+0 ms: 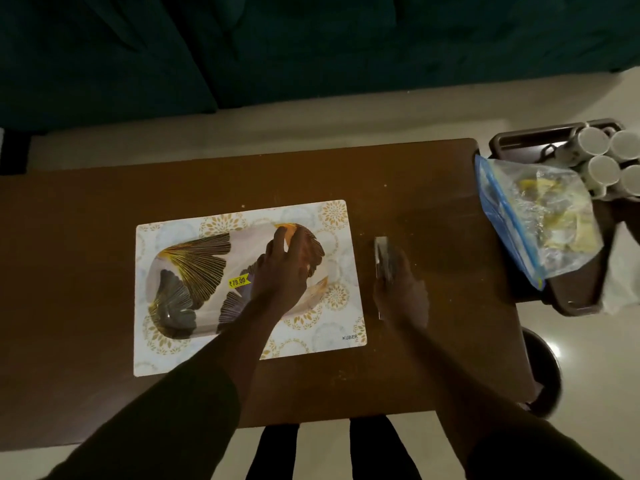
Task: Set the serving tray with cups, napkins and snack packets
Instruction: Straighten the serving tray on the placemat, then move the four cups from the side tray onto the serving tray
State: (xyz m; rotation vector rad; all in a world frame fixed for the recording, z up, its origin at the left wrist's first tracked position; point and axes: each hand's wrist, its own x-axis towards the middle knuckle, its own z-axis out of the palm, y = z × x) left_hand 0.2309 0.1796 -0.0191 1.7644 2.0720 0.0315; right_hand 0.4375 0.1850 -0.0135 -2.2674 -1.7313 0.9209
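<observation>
A serving tray (187, 271) printed with dark and gold leaf shapes and a yellow price sticker lies on a white patterned placemat (332, 216) at the table's middle. My left hand (284, 268) rests flat on the tray's right part, fingers spread toward its far rim. Just right of the placemat, my right hand (401, 289) grips a thin pale flat object (381, 251) standing on edge on the table; motion blur hides what it is. White cups (604, 168) stand upside down at the far right, beside a clear zip bag (540, 216) of yellowish packets.
The brown wooden table (86, 237) ends just before a dark brown tray (519, 138) that holds the cups and the bag. A dark round object (543, 368) sits on the pale floor below it. A dark green sofa (311, 46) runs along the far side.
</observation>
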